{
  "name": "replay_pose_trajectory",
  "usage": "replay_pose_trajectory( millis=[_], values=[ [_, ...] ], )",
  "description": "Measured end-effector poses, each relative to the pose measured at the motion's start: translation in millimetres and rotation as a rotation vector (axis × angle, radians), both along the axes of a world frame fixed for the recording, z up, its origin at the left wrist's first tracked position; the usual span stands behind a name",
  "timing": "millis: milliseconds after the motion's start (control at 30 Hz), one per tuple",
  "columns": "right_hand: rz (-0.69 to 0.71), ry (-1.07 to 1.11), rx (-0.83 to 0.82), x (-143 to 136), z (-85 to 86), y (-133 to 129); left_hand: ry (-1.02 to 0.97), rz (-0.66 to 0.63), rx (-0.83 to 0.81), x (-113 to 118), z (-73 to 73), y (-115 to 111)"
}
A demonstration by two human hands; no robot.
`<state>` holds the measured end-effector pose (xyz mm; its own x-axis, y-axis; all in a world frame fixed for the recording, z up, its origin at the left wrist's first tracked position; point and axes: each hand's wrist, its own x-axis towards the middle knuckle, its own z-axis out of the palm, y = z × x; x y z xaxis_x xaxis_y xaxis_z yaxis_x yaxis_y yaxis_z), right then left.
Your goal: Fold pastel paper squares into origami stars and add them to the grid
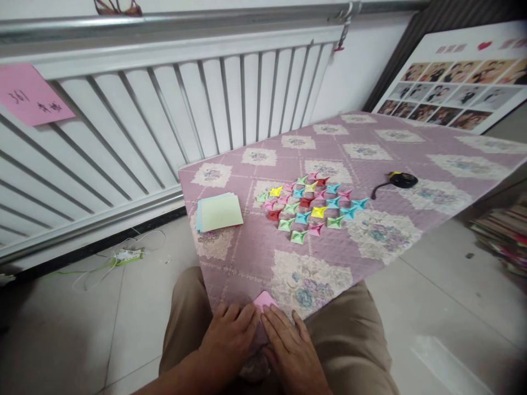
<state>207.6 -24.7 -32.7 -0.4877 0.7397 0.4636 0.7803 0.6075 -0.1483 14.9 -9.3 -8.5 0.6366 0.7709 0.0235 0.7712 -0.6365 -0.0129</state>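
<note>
A small piece of pink paper [265, 299] lies at the near corner of the table, its lower part hidden under my fingers. My left hand [231, 333] has its fingers bent and pressed together on the paper's left edge. From the other side, my right hand [290, 340] holds the paper down with its fingers fairly straight and close together. Farther up the cloth, several small folded paper pieces [305, 203] in green, pink, blue, yellow and red stand in rows. A stack of square paper sheets [222, 213], pale yellow-green on top, sits to the left.
A purple floral tablecloth [251, 252] covers the table. On its right side lies a black object with a cord [402, 179]. A white radiator [197, 104] runs behind, and a photo board [457, 82] leans at back right. A power strip [128, 255] with cables is on the floor.
</note>
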Motion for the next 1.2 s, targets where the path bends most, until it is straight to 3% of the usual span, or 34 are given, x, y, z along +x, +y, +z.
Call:
replay_pose_trajectory(
  millis=[367,600,867,1000,1200],
  values=[
    [0.011,-0.135,-0.003,8,-9.7,-4,-0.084,0.136,0.050,0,-8.6,-6],
    [-0.030,-0.022,0.003,5,-4.2,-3,-0.104,0.127,0.031,-4,-7.4,-7],
    [-0.072,0.009,0.002,2,-11.3,-6,-0.371,0.244,-0.101,-4,0.2,9],
    [-0.087,0.010,0.001,1,-14.8,-7,-0.417,0.205,-0.077,-1,3.2,16],
    [-0.098,-0.003,0.008,1,-16.2,-7,-0.350,0.124,0.015,-4,-5.3,14]
  ],
)
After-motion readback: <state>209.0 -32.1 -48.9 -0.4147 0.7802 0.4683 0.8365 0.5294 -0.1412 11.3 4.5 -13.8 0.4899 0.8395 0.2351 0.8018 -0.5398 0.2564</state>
